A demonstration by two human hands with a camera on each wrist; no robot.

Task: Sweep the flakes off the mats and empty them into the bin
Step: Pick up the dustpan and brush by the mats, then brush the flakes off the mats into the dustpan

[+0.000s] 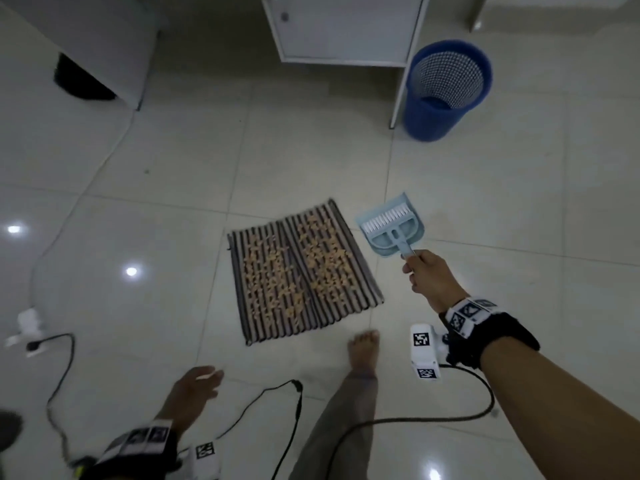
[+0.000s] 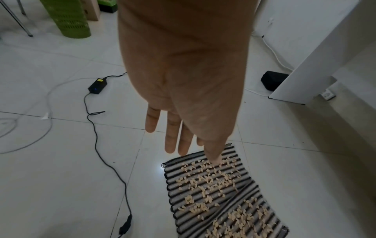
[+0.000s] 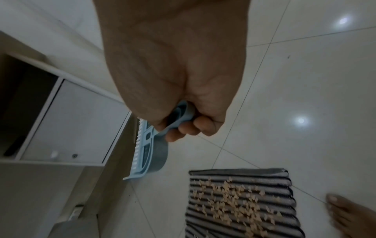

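Observation:
Two striped mats (image 1: 301,271) lie side by side on the tiled floor, strewn with tan flakes (image 1: 277,275). My right hand (image 1: 424,271) grips the handle of a light blue dustpan (image 1: 391,226) with a white-bristled brush nested in it, held just right of the mats. The right wrist view shows the fingers curled round that handle (image 3: 179,117) above the floor, mats (image 3: 240,202) below. My left hand (image 1: 197,386) hangs empty with straight fingers (image 2: 171,133), near the mats' near-left corner (image 2: 219,193). A blue mesh bin (image 1: 446,91) stands at the far right.
A white cabinet (image 1: 343,29) stands beside the bin at the back. Black cables (image 1: 294,410) and a power adapter (image 2: 97,86) trail over the floor on the left and near my bare foot (image 1: 363,351). A green basket (image 2: 69,17) stands further off.

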